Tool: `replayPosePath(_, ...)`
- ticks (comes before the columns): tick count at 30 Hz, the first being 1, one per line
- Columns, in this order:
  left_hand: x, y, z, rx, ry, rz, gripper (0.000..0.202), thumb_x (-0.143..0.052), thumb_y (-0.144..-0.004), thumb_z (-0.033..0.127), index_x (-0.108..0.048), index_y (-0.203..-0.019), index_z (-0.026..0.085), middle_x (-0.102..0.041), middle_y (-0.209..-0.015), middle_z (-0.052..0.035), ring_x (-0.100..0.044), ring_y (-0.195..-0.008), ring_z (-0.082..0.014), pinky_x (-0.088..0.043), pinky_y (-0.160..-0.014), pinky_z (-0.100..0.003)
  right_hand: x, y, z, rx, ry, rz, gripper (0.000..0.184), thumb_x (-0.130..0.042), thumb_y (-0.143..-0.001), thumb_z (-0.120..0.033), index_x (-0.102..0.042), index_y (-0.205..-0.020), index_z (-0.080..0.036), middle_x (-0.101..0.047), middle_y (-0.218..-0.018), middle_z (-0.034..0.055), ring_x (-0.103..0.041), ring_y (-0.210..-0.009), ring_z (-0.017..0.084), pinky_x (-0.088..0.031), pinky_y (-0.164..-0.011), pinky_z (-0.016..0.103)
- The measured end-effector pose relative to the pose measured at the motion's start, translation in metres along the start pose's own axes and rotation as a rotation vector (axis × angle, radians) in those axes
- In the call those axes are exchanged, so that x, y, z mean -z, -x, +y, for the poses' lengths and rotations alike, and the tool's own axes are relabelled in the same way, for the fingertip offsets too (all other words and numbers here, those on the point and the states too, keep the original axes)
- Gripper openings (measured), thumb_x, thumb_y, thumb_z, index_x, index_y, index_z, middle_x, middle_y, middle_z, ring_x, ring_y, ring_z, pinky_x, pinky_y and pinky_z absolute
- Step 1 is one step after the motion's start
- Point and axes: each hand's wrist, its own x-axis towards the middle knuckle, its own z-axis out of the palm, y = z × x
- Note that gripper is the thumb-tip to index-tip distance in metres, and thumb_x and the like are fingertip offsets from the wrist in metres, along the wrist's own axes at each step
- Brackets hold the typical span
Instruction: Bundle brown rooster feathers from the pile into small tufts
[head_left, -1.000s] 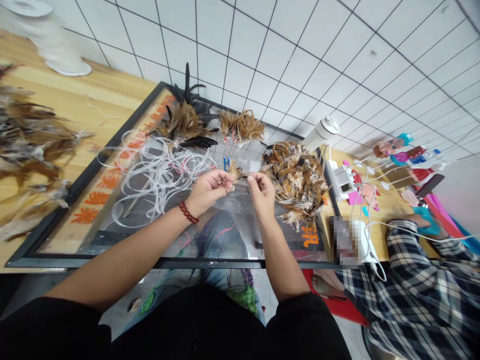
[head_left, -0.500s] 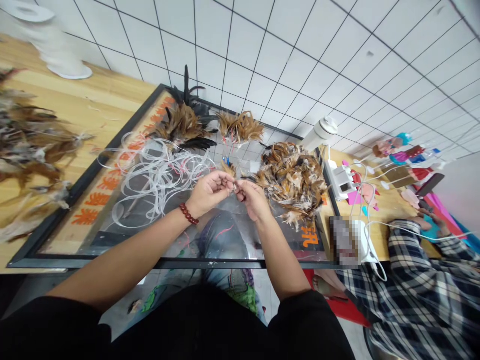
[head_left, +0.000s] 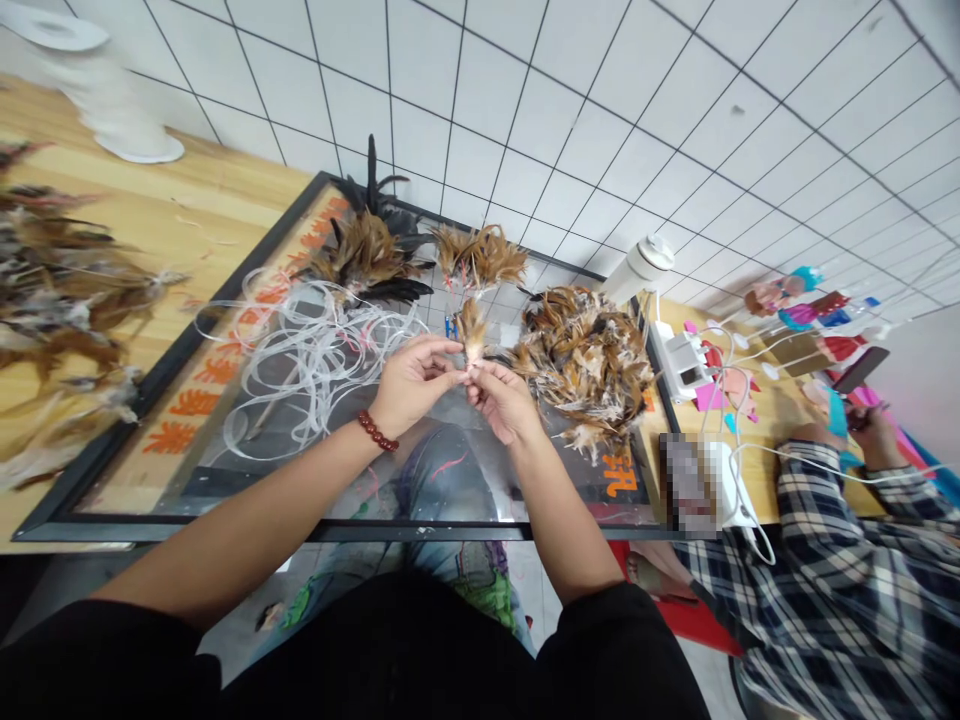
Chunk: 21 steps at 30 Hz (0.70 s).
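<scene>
A small tuft of brown feathers [head_left: 472,330] stands upright between my two hands, its pale base pinched at the fingertips. My left hand [head_left: 417,385], with a red bead bracelet on the wrist, closes thumb and fingers on that base. From the other side my right hand [head_left: 504,398] pinches the same spot, its other fingers curled. A big heap of brown feathers [head_left: 589,365] lies just right of my right hand. Left of my left hand is a loose tangle of clear plastic strip [head_left: 307,360]. Behind are a brown feather bunch [head_left: 484,255] and a brown-and-black bunch [head_left: 371,245].
A black-framed glass panel [head_left: 247,525] covers the wooden table. More feathers [head_left: 60,300] spread at far left, near white spools [head_left: 127,125]. At right are a white bottle [head_left: 645,265], a power strip with cables [head_left: 679,355], and a person in a checked shirt [head_left: 840,590].
The feather tuft has turned upright and now shows clearly above my fingertips. My hands stay in nearly the same place. The other person's hands have shifted slightly.
</scene>
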Motion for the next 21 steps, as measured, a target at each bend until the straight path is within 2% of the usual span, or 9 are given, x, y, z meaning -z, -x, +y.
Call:
replayPosePath(3,0.000,0.000,-0.003,-0.083,-0.139,0.017,0.019,-0.075,-0.066,0.025,-0.073,-0.084,0.018,-0.063,-0.092,-0.0049,-0.059,-0.068,-0.0109,-0.052,-0.060,-0.025,-0.003,0.001,0.003,0.023,0.048,0.011,0.029,-0.078,-0.057,-0.032,-0.064,-0.078,-0.018,-0.065,-0.065,-0.0022,-0.051,-0.051,0.006,-0.040,-0.049,0.019)
replayPosePath(7,0.000,0.001,0.000,-0.153,-0.256,0.050,0.007,-0.069,-0.072,0.024,-0.073,-0.071,0.019,-0.064,-0.078,-0.0041,-0.060,-0.076,-0.0147,-0.051,-0.066,-0.027,-0.004,0.001,0.005,0.027,0.161,-0.005,0.031,-0.075,-0.060,-0.033,-0.063,-0.084,-0.018,-0.064,-0.068,-0.0014,-0.053,-0.053,0.007,-0.038,-0.049,0.019)
replayPosePath(8,-0.001,0.001,0.001,-0.160,-0.264,0.057,0.007,-0.068,-0.072,0.023,-0.073,-0.069,0.019,-0.065,-0.077,-0.0041,-0.060,-0.076,-0.0151,-0.051,-0.069,-0.028,-0.002,0.001,0.005,0.069,0.209,0.023,0.031,-0.074,-0.061,-0.033,-0.062,-0.085,-0.018,-0.063,-0.069,-0.0017,-0.053,-0.053,0.008,-0.038,-0.049,0.020)
replayPosePath(10,-0.001,0.000,0.003,-0.171,-0.278,0.060,0.008,-0.068,-0.072,0.022,-0.071,-0.066,0.019,-0.067,-0.075,-0.0038,-0.061,-0.076,-0.0153,-0.051,-0.073,-0.030,0.001,0.000,0.003,0.241,0.318,0.135,0.030,-0.071,-0.065,-0.033,-0.061,-0.089,-0.019,-0.062,-0.072,-0.0021,-0.052,-0.056,0.008,-0.040,-0.053,0.021)
replayPosePath(13,-0.001,-0.001,0.002,-0.204,-0.317,0.059,0.009,-0.067,-0.073,0.021,-0.071,-0.065,0.020,-0.069,-0.074,-0.0033,-0.063,-0.074,-0.0152,-0.050,-0.077,-0.031,0.008,0.000,0.001,0.509,0.468,0.268,0.025,-0.064,-0.075,-0.035,-0.062,-0.094,-0.019,-0.062,-0.081,0.0005,-0.054,-0.068,0.010,-0.044,-0.066,0.024)
replayPosePath(17,0.001,0.001,-0.002,-0.293,-0.396,0.015,0.009,-0.066,-0.074,0.019,-0.072,-0.068,0.021,-0.071,-0.078,-0.0039,-0.065,-0.075,-0.0157,-0.051,-0.077,-0.031,0.010,0.002,-0.002,0.606,0.581,0.230,0.023,-0.059,-0.081,-0.037,-0.066,-0.094,-0.020,-0.065,-0.094,0.0051,-0.057,-0.087,0.016,-0.045,-0.083,0.030)
replayPosePath(21,0.004,0.006,-0.005,-0.399,-0.510,-0.104,0.016,-0.059,-0.078,0.014,-0.073,-0.076,0.021,-0.072,-0.089,-0.0054,-0.066,-0.084,-0.0166,-0.051,-0.081,-0.031,0.010,0.003,-0.002,0.664,0.640,0.177,0.021,-0.057,-0.084,-0.036,-0.068,-0.095,-0.022,-0.065,-0.094,0.0047,-0.058,-0.090,0.016,-0.044,-0.086,0.031)
